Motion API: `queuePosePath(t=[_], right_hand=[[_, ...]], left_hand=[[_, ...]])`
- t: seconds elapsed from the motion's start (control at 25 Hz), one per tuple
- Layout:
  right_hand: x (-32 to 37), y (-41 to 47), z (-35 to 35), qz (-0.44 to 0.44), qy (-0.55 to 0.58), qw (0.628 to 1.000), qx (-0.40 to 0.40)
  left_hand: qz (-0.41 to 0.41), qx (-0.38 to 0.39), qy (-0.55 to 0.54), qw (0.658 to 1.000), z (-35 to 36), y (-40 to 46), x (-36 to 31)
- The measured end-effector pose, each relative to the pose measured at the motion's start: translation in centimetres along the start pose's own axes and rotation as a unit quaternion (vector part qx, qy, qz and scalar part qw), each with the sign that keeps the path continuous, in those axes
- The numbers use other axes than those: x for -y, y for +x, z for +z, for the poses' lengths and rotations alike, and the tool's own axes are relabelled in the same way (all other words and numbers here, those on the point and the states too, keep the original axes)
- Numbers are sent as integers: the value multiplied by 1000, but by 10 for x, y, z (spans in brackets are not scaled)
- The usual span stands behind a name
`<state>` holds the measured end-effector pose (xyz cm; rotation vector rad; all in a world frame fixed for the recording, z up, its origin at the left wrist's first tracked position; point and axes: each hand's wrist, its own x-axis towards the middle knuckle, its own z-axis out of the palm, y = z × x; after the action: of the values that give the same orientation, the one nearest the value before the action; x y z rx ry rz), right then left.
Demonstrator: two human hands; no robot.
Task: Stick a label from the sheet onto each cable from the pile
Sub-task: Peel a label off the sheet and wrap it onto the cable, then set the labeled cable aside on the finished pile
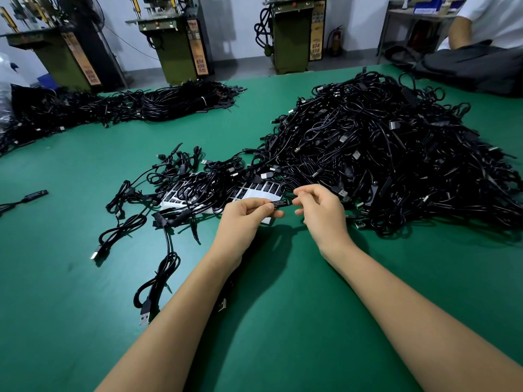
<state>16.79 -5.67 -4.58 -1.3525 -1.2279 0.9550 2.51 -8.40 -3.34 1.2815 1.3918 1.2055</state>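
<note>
Narrow black printed label (281, 204) on a small black cable controller, held just above the table between both hands. The left hand (245, 215) pinches one end of the piece, steadying it; the right hand (319, 206) pinches the other end with thumb and forefinger, probably pressing the label flat (whether it is fully stuck cannot be told). Just beyond the grip lies the white label sheet (254, 190), partly covered by loose black cables (158, 281). To the right of the grip rises the large tangled pile of black cables (382, 154), close enough for an easy reach. Nearer than the grip, the green table mat (283, 306) gives open room.
</note>
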Motion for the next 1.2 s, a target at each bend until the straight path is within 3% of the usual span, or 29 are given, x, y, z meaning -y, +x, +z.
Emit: queuePosePath(t=[0.16,0.28,0.56,0.84,1.04,1.2], right_hand=[[-2,-3,1,-52,-90,993,49],[-4,-2,2,-62,-69,993,73],[-5,0,0,-70,-71,992,74],[2,1,0,-13,-36,996,83],[-3,0,-1,-59,-99,987,111],[-4,4,-2,-37,-77,990,112]], left_hand=[[30,15,-12,999,0,-2,-2],[42,26,-4,999,0,-2,-2],[62,8,153,986,6,1,3],[32,-4,103,994,6,1,0],[38,-7,102,994,5,3,3],[51,11,128,990,2,3,5]])
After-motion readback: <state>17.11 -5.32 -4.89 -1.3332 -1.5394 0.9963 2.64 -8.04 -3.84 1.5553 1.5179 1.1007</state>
